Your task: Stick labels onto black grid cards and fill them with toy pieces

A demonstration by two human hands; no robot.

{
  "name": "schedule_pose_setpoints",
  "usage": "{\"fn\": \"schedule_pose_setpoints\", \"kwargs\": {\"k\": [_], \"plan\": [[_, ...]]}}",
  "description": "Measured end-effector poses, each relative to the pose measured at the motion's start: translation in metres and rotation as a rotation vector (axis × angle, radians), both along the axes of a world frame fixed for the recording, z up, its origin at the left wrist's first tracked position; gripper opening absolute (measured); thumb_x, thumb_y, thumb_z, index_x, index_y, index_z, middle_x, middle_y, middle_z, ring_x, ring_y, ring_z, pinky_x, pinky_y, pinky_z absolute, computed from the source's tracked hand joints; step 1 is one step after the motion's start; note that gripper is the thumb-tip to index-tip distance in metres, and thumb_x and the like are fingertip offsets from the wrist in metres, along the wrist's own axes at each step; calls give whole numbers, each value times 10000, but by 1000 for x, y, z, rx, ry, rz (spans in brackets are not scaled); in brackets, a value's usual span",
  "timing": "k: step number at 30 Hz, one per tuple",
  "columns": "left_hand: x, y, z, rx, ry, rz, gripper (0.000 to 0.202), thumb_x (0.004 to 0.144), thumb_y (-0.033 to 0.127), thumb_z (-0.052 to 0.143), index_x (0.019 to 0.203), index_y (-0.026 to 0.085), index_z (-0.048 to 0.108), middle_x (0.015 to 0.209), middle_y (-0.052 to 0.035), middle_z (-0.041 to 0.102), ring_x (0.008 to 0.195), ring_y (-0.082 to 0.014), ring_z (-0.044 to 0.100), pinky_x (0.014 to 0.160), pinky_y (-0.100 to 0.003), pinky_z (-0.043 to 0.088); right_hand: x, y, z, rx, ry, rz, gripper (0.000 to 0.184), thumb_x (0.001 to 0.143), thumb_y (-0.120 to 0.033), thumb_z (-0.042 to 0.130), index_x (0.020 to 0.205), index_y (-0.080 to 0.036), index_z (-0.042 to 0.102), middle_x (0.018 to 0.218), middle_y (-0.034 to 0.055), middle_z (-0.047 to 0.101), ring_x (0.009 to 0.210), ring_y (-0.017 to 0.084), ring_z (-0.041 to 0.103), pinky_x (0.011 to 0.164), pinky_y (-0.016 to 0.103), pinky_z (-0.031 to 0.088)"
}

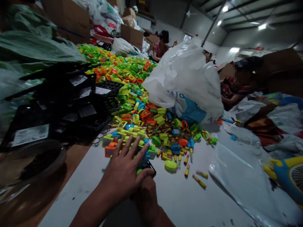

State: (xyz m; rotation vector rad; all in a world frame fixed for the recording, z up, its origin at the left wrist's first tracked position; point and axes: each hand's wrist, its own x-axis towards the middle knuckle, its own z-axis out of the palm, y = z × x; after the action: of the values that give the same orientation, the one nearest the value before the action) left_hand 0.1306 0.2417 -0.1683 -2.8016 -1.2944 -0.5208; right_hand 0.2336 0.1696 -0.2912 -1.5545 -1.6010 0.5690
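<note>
My left hand [125, 167] lies flat with its fingers spread on a block of green, blue and orange plastic toy parts [127, 138] on the white table [180, 195]. My right hand [146, 192] sits under and behind the left one, mostly covered by it. Its fingers close round a small dark object [150, 165] at the edge of the toy block; I cannot make out what it is. Loose small yellow-and-red pieces [200, 181] lie on the table to the right of my hands.
A long heap of bright plastic toy parts [123, 72] runs to the far end. Black plastic trays [71, 104] are stacked at left, a big white plastic bag [187, 82] stands at centre right, and clear bags [239, 167] lie at right. Two other people sit further back.
</note>
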Motion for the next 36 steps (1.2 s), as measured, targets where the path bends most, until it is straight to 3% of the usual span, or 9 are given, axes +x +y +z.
{"fn": "schedule_pose_setpoints", "kwargs": {"k": [5,10,13,16,22,27,29,32,36], "plan": [[0,6,-8,131,37,-4,616,888,581,450,1444,325,382,1530,-84,359,1416,-370,311,1124,-603,266,70,9,36,19,114,277,183,885,-278,490,937,-207,652,888,33,688,798,162,630,708,259,516],[-1,9,-10,135,98,-14,606,914,558,411,1468,330,321,1553,-87,312,1440,-351,263,1129,-594,253,203,63,64,131,-256,-248,244,858,-158,453,993,-203,651,974,60,666,916,195,624,827,342,518],[0,7,-2,87,141,-7,614,918,570,399,1478,347,282,1563,-76,287,1442,-335,263,1129,-590,254,256,102,64,96,-353,-305,257,802,-130,479,952,-170,684,947,104,633,923,248,598,826,395,491],[5,2,11,3,180,6,692,893,644,384,1495,347,216,1576,-71,250,1453,-322,238,1145,-606,217,274,123,57,64,-380,-241,196,778,-147,525,855,-171,704,922,98,627,892,229,585,805,353,471],[26,-1,24,-89,202,74,689,917,648,271,1485,258,280,1571,-105,246,1471,-291,179,1179,-610,116,276,125,55,9,-398,-120,200,749,-120,516,823,-190,687,871,101,672,828,231,586,767,350,461],[30,-3,17,-101,185,86,563,967,531,296,1483,309,263,1579,-51,228,1475,-251,159,1190,-570,156,260,88,75,74,-278,-303,241,852,-299,499,1040,-182,595,964,114,662,842,240,598,765,383,472],[28,-4,15,-93,171,85,539,974,503,306,1481,323,259,1577,-34,235,1474,-238,164,1196,-557,154,232,60,76,28,14,-300,318,843,-386,538,1100,-198,545,915,83,673,736,212,606,685,359,499],[26,-6,14,-84,159,90,527,976,481,322,1475,315,280,1570,-37,256,1469,-242,183,1197,-547,164,169,16,63,-207,513,-61,354,711,-404,687,979,-198,582,836,56,682,661,188,619,643,333,530],[27,-6,14,-81,167,90,512,988,456,293,1478,310,270,1574,-42,236,1471,-238,174,1197,-543,160,84,-7,34,-350,809,50,292,677,-370,725,880,-196,607,810,29,682,692,179,626,674,315,538]]}}
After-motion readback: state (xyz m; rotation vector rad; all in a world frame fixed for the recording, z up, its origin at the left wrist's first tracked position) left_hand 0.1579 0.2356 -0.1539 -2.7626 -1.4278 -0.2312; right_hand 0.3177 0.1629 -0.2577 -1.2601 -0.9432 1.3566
